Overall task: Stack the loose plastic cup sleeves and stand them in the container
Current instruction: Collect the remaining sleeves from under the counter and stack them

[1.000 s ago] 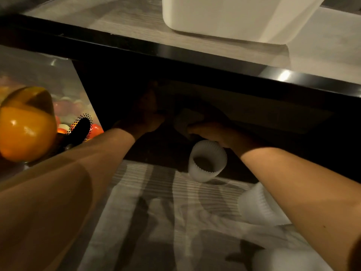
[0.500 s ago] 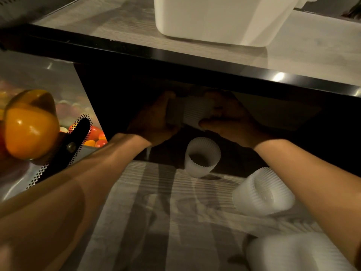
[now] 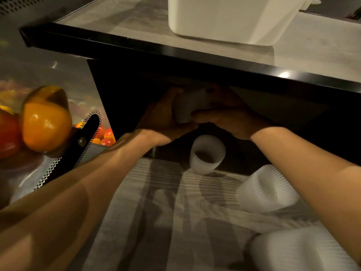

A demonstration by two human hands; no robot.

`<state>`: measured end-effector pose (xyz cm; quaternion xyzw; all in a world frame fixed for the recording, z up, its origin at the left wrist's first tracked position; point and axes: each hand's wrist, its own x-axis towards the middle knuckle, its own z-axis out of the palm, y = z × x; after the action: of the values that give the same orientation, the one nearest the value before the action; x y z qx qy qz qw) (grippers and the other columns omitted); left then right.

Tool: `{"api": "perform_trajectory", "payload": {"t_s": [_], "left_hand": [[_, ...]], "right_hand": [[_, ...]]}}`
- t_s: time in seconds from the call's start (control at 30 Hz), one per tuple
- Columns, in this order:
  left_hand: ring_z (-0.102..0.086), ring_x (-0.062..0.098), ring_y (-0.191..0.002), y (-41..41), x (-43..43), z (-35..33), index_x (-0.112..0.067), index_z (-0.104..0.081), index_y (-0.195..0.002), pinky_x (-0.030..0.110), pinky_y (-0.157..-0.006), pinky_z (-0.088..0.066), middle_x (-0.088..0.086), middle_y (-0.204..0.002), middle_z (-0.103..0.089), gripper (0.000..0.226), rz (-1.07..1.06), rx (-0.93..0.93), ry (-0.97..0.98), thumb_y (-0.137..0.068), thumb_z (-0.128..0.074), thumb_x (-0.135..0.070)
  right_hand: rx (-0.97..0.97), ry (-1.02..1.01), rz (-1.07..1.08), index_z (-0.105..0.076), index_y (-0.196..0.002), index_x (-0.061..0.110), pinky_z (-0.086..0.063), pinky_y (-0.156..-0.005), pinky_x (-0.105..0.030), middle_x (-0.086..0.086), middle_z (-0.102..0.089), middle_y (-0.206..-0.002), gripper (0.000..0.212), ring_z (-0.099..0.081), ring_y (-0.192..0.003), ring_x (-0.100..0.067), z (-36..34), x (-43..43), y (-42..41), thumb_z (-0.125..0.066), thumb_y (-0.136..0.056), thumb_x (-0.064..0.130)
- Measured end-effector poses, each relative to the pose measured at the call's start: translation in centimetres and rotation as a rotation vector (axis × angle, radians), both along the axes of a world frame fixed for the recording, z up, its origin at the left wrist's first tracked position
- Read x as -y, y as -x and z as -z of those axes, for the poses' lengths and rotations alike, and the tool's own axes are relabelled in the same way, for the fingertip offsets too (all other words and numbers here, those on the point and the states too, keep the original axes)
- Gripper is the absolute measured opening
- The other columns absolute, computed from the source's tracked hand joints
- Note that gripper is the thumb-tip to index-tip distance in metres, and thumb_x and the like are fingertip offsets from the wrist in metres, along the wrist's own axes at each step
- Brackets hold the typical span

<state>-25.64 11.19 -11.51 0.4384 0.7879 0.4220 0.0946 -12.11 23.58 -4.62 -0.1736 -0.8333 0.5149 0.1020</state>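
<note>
Hands, left (image 3: 164,116) and right (image 3: 226,114), both clamped on ribbed sleeve (image 3: 187,108), tight under black shelf edge (image 3: 195,55).

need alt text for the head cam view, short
Both hands, left hand and right hand, grip a ribbed white cup sleeve in the shadow under a dark counter edge. More loose sleeves lie on the shelf below; a white container sits on the counter above.

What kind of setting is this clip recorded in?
Probably a food-service or drinks counter, though that is a guess. Orange and red fruit sits in a perforated metal display at left, ribbed white cup sleeves lie on a low shelf, and a white container stands on the counter above.
</note>
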Motion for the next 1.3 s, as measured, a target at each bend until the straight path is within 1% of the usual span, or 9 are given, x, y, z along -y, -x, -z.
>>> {"api": "perform_trajectory", "payload": {"t_s": [0.13,0.2,0.47,0.57,0.73,0.83,0.97,1.17,1.3], "left_hand": [[-0.031,0.027,-0.149,1.1,0.3,1.4,-0.025,-0.019,-0.160,0.044,-0.120,-0.033,0.005,-0.162,-0.031,0.109,-0.048,0.110,0.094,-0.076,-0.087,-0.038],[-0.031,0.027,-0.149,1.7,0.4,2.2,-0.032,-0.021,-0.159,0.042,-0.121,-0.030,0.001,-0.162,-0.033,0.105,-0.101,0.234,0.129,-0.077,-0.081,-0.056],[-0.038,0.033,-0.145,1.5,-0.7,3.6,-0.023,-0.039,-0.154,0.049,-0.117,-0.037,0.009,-0.157,-0.040,0.081,-0.243,0.412,0.216,-0.086,-0.078,-0.041],[-0.048,0.031,-0.138,2.2,-1.2,4.1,-0.021,-0.051,-0.147,0.051,-0.112,-0.044,0.008,-0.148,-0.053,0.096,-0.275,0.475,0.144,-0.065,-0.082,-0.058],[-0.049,0.017,-0.131,1.9,-1.2,2.8,-0.012,-0.050,-0.145,0.014,-0.091,-0.043,0.006,-0.143,-0.054,0.056,-0.303,0.574,-0.027,-0.094,-0.072,-0.022],[-0.055,0.024,-0.131,1.5,-0.9,1.7,-0.017,-0.057,-0.140,0.033,-0.103,-0.049,0.007,-0.142,-0.059,0.050,-0.386,0.885,-0.174,-0.095,-0.070,-0.034],[-0.066,0.032,-0.117,0.6,-0.2,0.6,-0.017,-0.065,-0.126,0.044,-0.097,-0.057,0.013,-0.128,-0.068,0.038,-0.318,1.372,-0.429,-0.093,-0.070,-0.033],[-0.073,0.036,-0.105,-2.0,-0.1,-0.7,-0.010,-0.067,-0.113,0.047,-0.097,-0.057,0.018,-0.107,-0.077,0.024,-0.214,1.517,-0.491,-0.093,-0.070,-0.023],[-0.073,0.036,-0.105,-3.0,-0.3,-1.5,-0.011,-0.064,-0.125,0.044,-0.093,-0.060,0.021,-0.116,-0.074,0.040,-0.171,1.498,-0.404,-0.092,-0.070,-0.032]], "right_hand": [[-0.036,0.146,0.069,-0.055,-0.093,0.032,-0.054,-0.065,-0.011,0.014,-0.059,-0.094,0.043,-0.065,-0.068,0.016,0.5,-0.8,-0.3,-0.062,-0.090,-0.010],[-0.047,0.146,0.126,-0.055,-0.092,0.034,-0.053,-0.068,-0.012,0.015,-0.060,-0.093,0.039,-0.065,-0.070,0.012,0.9,-1.3,-0.4,-0.064,-0.091,-0.005],[-0.060,0.084,0.205,-0.054,-0.096,0.037,-0.052,-0.082,-0.016,0.017,-0.057,-0.099,0.041,-0.059,-0.086,0.006,1.6,-2.1,-0.6,-0.067,-0.090,-0.002],[-0.073,0.082,0.194,-0.054,-0.095,0.037,-0.053,-0.082,-0.016,0.017,-0.058,-0.098,0.042,-0.061,-0.083,0.009,1.4,-1.9,-0.2,-0.067,-0.090,-0.002],[-0.098,0.064,0.216,-0.058,-0.105,0.036,-0.051,-0.093,-0.022,0.015,-0.062,-0.107,0.035,-0.063,-0.099,0.004,1.7,-2.1,0.4,-0.070,-0.091,0.006],[-0.106,0.098,0.235,-0.060,-0.113,0.032,-0.049,-0.107,-0.040,0.004,-0.064,-0.118,0.033,-0.061,-0.118,-0.016,1.5,-2.3,-0.1,-0.071,-0.091,0.010],[-0.136,0.084,0.178,-0.058,-0.106,0.037,-0.049,-0.107,-0.041,0.012,-0.062,-0.112,0.041,-0.061,-0.109,-0.008,1.3,-1.6,-0.9,-0.070,-0.089,0.002],[-0.163,0.060,0.127,-0.055,-0.100,0.039,-0.055,-0.089,-0.023,0.017,-0.060,-0.103,0.052,-0.065,-0.092,0.009,0.8,-0.7,-1.8,-0.071,-0.085,-0.008],[-0.130,0.016,0.153,-0.054,-0.099,0.045,-0.055,-0.094,-0.028,0.022,-0.058,-0.102,0.050,-0.063,-0.094,0.006,-0.1,-0.3,-2.4,-0.078,-0.083,0.004]]}}
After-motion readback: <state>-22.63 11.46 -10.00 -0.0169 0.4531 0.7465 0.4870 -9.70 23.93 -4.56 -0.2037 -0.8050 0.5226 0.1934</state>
